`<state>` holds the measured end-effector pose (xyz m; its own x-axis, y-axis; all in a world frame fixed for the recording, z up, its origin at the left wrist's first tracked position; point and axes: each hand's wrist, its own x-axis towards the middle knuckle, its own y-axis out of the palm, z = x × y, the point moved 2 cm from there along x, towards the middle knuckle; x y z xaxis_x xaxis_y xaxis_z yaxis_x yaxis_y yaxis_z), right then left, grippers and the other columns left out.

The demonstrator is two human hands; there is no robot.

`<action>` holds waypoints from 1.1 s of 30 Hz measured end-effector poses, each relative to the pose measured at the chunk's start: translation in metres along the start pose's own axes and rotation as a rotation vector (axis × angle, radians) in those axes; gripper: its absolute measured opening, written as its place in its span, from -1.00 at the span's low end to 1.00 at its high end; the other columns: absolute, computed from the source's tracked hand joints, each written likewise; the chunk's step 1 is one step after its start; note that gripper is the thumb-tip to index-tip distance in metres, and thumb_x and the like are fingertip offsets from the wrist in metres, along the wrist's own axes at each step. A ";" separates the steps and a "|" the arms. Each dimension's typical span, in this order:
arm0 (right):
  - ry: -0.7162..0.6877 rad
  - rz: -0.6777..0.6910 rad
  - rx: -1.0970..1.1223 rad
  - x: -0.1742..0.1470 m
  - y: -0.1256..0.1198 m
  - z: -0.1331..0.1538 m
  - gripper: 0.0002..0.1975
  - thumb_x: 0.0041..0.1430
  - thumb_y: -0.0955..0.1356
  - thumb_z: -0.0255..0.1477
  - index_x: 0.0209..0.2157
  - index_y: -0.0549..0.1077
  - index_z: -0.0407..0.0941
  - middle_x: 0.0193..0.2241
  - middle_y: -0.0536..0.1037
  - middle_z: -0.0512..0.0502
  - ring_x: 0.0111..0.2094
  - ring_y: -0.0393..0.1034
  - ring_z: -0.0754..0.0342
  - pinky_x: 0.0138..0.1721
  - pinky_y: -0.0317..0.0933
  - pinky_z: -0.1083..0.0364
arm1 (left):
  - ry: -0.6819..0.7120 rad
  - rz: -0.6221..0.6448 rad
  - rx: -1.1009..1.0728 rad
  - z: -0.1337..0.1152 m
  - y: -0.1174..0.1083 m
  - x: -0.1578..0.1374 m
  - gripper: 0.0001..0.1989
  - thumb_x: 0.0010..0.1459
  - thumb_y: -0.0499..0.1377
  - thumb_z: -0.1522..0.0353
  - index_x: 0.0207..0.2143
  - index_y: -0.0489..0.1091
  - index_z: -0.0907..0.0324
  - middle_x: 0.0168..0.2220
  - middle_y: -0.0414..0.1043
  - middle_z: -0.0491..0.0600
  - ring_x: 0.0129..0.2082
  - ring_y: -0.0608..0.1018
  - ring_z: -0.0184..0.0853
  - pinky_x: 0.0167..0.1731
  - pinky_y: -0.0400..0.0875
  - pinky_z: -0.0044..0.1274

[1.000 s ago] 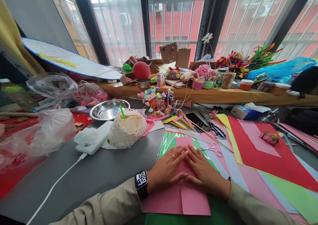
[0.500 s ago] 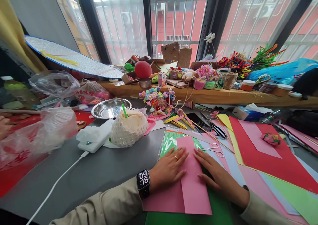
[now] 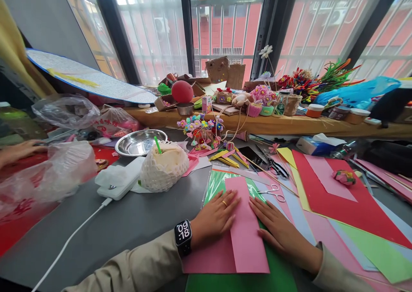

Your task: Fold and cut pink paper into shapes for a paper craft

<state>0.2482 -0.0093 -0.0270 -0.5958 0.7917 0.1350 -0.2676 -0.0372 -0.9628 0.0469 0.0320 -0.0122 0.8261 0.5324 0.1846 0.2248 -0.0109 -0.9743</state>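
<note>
A pink paper sheet (image 3: 244, 236) lies folded lengthwise on the grey table, its right part doubled over into a narrow strip. My left hand (image 3: 214, 217) lies flat on the sheet's left side, fingers spread, a ring on one finger and a smartwatch (image 3: 183, 236) on the wrist. My right hand (image 3: 278, 229) presses flat beside the strip's right edge, over green paper (image 3: 280, 275). Small scissors (image 3: 273, 191) lie just beyond my right fingertips.
Red, pink, yellow and green sheets (image 3: 337, 197) cover the table's right. A net-wrapped fruit (image 3: 164, 165), a white power bank (image 3: 117, 180) with cable, a steel bowl (image 3: 140, 141) and plastic bags (image 3: 48, 171) sit left. Another person's hand (image 3: 17, 150) rests at far left. Craft flowers crowd the wooden sill (image 3: 289, 124).
My hands slid apart along the pink sheet, uncovering the folded strip between them. Another person's hand came further in at the far left.
</note>
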 end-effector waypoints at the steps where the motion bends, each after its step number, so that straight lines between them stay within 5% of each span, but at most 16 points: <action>1: -0.004 -0.001 -0.010 0.000 0.000 0.001 -0.43 0.14 0.08 -0.26 0.13 -0.28 -0.06 0.14 -0.18 -0.06 0.14 -0.28 -0.01 0.07 -0.20 -0.09 | 0.001 0.000 -0.006 0.000 -0.001 0.000 -0.52 0.17 -0.19 0.29 0.12 -0.19 0.21 0.15 -0.17 0.07 0.13 -0.06 -0.27 0.07 -0.13 -0.33; 8: 0.008 -0.010 -0.062 -0.001 0.001 0.002 -0.41 0.14 0.09 -0.27 0.14 -0.30 -0.08 0.15 -0.18 -0.07 0.14 -0.28 -0.01 0.07 -0.17 -0.10 | 0.031 0.026 -0.025 -0.003 -0.007 0.000 -0.37 0.08 -0.18 0.06 0.13 -0.18 0.20 0.15 -0.19 0.09 0.13 -0.07 -0.20 0.06 -0.15 -0.31; 22: -0.045 0.024 -0.035 -0.029 -0.005 0.019 -0.44 0.13 0.14 -0.29 0.13 -0.16 -0.07 0.13 -0.08 -0.06 0.12 -0.21 -0.03 0.07 -0.16 -0.10 | -0.021 0.048 0.007 0.000 -0.004 0.004 -0.46 0.12 -0.21 0.12 0.11 -0.10 0.19 0.14 -0.13 0.06 0.13 -0.05 -0.21 0.07 -0.18 -0.33; 33: 0.018 -0.144 -0.035 -0.034 -0.007 0.016 -0.51 0.13 0.14 -0.46 0.11 -0.05 -0.08 0.11 0.01 -0.05 0.11 -0.13 0.05 0.04 0.02 0.02 | -0.116 0.064 0.051 0.017 -0.001 0.021 -0.48 0.14 -0.24 0.14 0.09 -0.05 0.22 0.12 -0.07 0.11 0.11 0.01 -0.17 0.02 -0.12 -0.27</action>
<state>0.2579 -0.0457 -0.0210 -0.5390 0.7984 0.2684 -0.3230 0.0984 -0.9413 0.0552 0.0578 -0.0093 0.7718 0.6265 0.1083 0.1446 -0.0071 -0.9895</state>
